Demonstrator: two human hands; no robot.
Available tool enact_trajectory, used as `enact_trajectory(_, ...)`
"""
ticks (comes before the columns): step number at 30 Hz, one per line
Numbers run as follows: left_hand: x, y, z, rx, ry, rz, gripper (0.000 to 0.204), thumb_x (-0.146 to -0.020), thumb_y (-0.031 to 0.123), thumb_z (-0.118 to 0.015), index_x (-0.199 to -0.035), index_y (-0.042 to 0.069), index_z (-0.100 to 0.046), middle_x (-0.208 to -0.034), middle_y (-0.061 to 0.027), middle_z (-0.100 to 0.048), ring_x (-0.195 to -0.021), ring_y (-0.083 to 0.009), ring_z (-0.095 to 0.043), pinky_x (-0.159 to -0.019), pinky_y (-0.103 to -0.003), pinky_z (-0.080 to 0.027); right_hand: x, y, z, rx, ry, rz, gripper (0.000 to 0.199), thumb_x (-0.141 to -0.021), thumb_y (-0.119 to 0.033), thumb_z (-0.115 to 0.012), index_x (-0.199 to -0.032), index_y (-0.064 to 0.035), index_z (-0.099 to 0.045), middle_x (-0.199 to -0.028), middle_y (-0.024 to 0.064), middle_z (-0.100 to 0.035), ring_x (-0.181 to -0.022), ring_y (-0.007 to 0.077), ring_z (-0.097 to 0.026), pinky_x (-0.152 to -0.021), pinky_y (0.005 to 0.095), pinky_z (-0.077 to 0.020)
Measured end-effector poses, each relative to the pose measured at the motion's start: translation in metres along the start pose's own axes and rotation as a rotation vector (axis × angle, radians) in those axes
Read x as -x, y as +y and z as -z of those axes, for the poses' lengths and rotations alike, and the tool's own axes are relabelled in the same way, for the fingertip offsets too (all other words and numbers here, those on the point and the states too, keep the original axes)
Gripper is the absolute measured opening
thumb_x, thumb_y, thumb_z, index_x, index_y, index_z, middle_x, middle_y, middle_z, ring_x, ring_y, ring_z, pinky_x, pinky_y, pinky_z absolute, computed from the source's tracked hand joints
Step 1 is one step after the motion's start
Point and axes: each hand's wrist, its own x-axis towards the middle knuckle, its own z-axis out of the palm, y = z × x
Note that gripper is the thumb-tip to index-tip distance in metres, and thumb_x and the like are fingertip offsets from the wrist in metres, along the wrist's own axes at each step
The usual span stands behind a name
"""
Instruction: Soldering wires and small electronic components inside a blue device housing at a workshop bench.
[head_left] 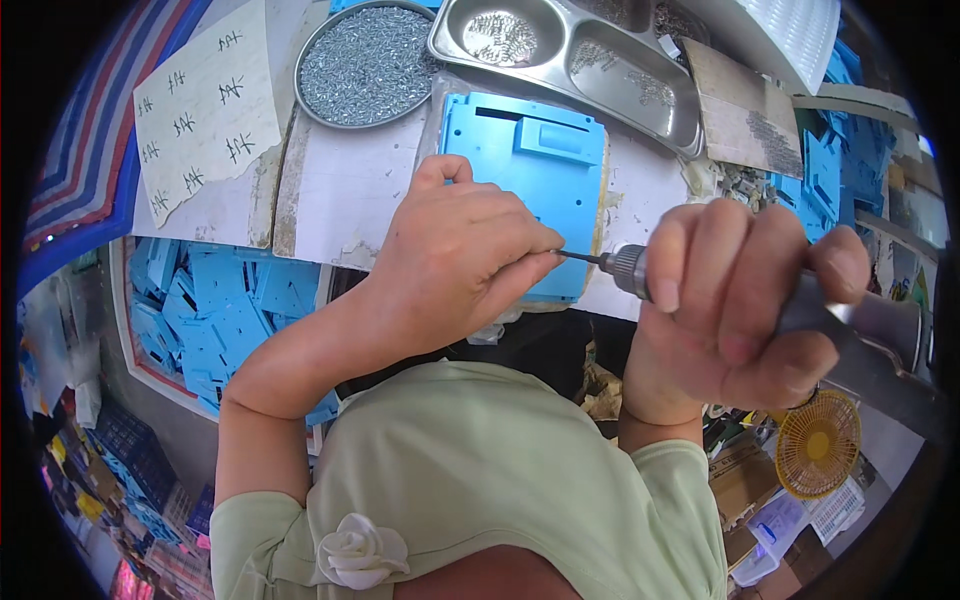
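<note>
Fastening appears mid-step. Right hand (735, 300) grips a grey powered screwdriver (860, 330), bit levelled at the left hand (460, 250), whose fingertips pinch at the bit's tip. Flat blue plastic panel (530, 170) lies on the white bench beneath; whether any screws are seated cannot be told. Round metal dish of screws (365, 65) stands behind, well stocked.

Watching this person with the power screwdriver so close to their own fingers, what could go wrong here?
The left hand pinches right at the bit tip of the electric screwdriver gripped by the right hand, so a slip could jab or pinch a finger. The blue plastic panel lies loose on the bench, with neither hand pressing it, so it might shift. The round tray of screws sits near the bench's far edge and could be knocked and spill.
</note>
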Motion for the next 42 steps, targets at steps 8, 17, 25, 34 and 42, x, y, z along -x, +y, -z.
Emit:
enact_trajectory(8, -0.001, -0.004, 0.0, -0.311, -0.047, -0.046, 0.015, -0.079, 0.021, -0.081, -0.086, 0.014, -0.069, -0.078, -0.0014, -0.063, -0.075, -0.0204, -0.061, -0.083, -0.041, -0.04, -0.003, 0.009, -0.006, 0.042, 0.034, -0.04, 0.039, -0.098, -0.033, -0.07, -0.133, -0.0195, -0.058, -0.072, -0.0049, -0.05, -0.06, 0.0107, -0.045, -0.063, 0.0304, -0.044)
enact_trajectory(17, -0.019, -0.127, 0.082, -0.812, 0.027, 0.214, 0.02, -0.084, 0.028, -0.076, -0.097, 0.012, -0.075, -0.092, -0.0049, -0.069, -0.098, -0.0259, -0.065, -0.089, -0.041, -0.044, -0.011, 0.007, 0.061, 0.028, 0.195, 0.011, 0.06, -0.106, -0.034, -0.049, -0.154, -0.0018, -0.034, -0.082, 0.0026, -0.05, -0.07, 0.0149, -0.05, -0.082, 0.0413, -0.0489)
enact_trajectory(25, -0.029, -0.142, 0.101, -0.682, 0.092, 0.154, 0.016, -0.092, 0.02, -0.069, -0.093, 0.005, -0.072, -0.09, -0.0091, -0.07, -0.087, -0.0282, -0.067, -0.081, -0.039, -0.048, 0.002, -0.047, 0.08, 0.267, 0.157, -0.254, 0.065, -0.103, -0.031, -0.056, -0.152, 0.0017, -0.03, -0.093, 0.0009, -0.048, -0.085, 0.0135, -0.049, -0.109, 0.0559, -0.0456)
enact_trajectory(34, -0.036, -0.154, 0.106, -0.926, -0.063, 0.108, 0.022, -0.097, 0.028, -0.063, -0.091, 0.007, -0.068, -0.088, -0.0079, -0.066, -0.083, -0.0297, -0.065, -0.081, -0.044, -0.044, 0.023, -0.025, 0.066, 0.169, 0.223, -0.125, 0.056, -0.095, -0.025, -0.066, -0.14, 0.0012, -0.046, -0.089, 0.0057, -0.056, -0.085, 0.0203, -0.059, -0.099, 0.0517, -0.0528)
enact_trajectory(42, -0.036, -0.148, 0.122, -0.846, 0.183, 0.234, 0.023, -0.096, 0.026, -0.07, -0.097, 0.003, -0.073, -0.086, -0.0061, -0.07, -0.065, -0.0167, -0.055, -0.064, -0.03, -0.044, 0.035, -0.013, 0.048, 0.313, 0.373, -0.113, 0.055, -0.097, -0.022, -0.063, -0.144, -0.0019, -0.043, -0.084, 0.0038, -0.051, -0.077, 0.0183, -0.054, -0.093, 0.0505, -0.054)
